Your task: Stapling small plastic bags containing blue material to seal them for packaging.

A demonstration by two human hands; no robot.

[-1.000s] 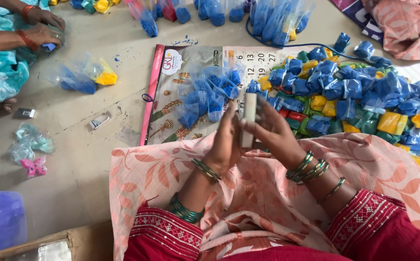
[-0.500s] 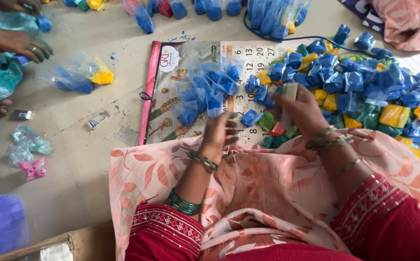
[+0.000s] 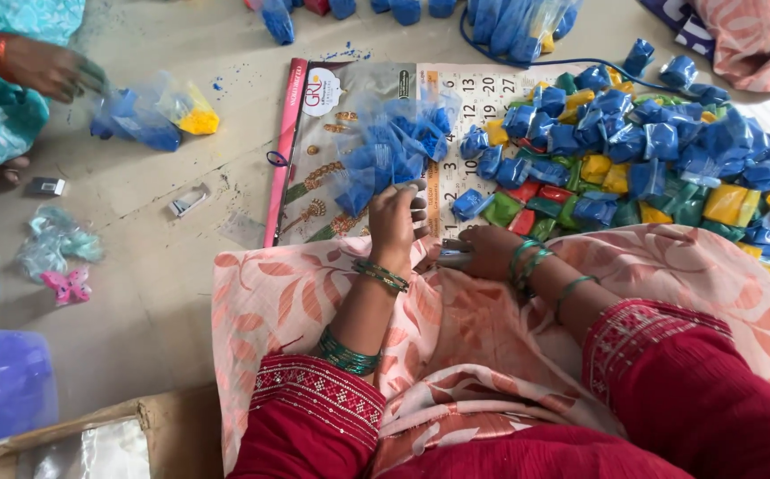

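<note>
- The right hand [image 3: 484,251] is closing around a small pale packet [image 3: 454,257] on the pink cloth [image 3: 296,293], just right of the left hand; only one end of the packet is showing, so how firm the hold is I cannot tell.
- The packet is lying with its long axis roughly left to right, poking out of the right hand toward the left hand.
- The left hand [image 3: 396,222] is curling its fingers, knuckles up, at the near edge of the clear bag [image 3: 394,151] of blue sachets; it is touching or nearly touching the bag, and I cannot tell whether it is gripping anything.
- The bag is lying directly beyond the left hand, so that hand is the nearer one to it; the right hand is sitting lower and to the right.
- The bag is resting on a calendar sheet [image 3: 332,115] spread on the floor.
- Right of the left hand, a heap of sachets [image 3: 651,151] in blue, yellow, green and red is spreading across the sheet and floor.
- Far left of the left hand, another person's hand [image 3: 52,71] is reaching toward a bag of blue and yellow [image 3: 150,115].
</note>
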